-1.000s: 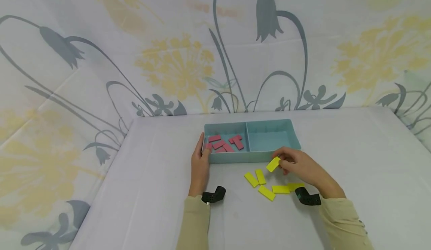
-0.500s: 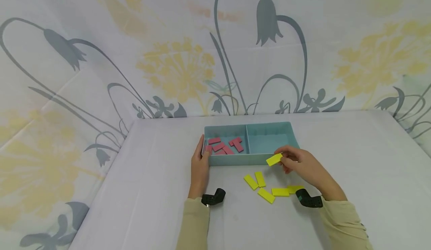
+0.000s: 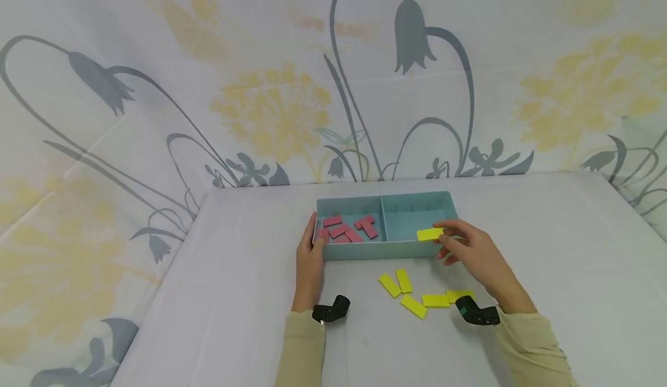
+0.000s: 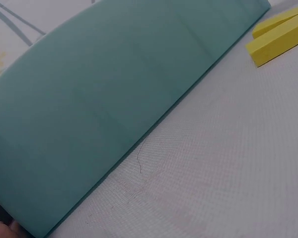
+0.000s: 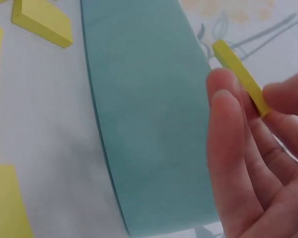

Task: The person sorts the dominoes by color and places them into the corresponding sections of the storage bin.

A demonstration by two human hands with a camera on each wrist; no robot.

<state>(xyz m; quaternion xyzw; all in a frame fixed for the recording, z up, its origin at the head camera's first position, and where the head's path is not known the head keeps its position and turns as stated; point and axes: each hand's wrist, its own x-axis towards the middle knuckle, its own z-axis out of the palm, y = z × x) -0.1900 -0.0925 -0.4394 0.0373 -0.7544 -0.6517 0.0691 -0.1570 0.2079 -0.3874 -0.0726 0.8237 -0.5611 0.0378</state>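
A teal box (image 3: pixel 365 252) with two compartments stands on the table. Its left compartment holds several pink blocks (image 3: pixel 339 231); the right compartment (image 3: pixel 411 216) shows a bare floor. My left hand (image 3: pixel 310 259) grips the box's left end, thumb at the near corner and fingers along the outer side. My right hand (image 3: pixel 471 254) pinches a flat yellow block (image 3: pixel 429 234) by one end, between thumb and fingers. In the head view that block overlaps the near rim of the right compartment. The right wrist view shows the yellow block (image 5: pixel 242 78) edge-on, above the box wall (image 5: pixel 149 119).
Several loose yellow blocks (image 3: pixel 413 306) lie on the white cloth in front of the box, one partly behind the right wrist's black camera (image 3: pixel 476 311). A patterned cloth (image 3: pixel 281 114) rises behind the table.
My right hand has lifted the yellow block up and away from me, from in front of the box to its near rim. The left hand keeps its grip on the box.
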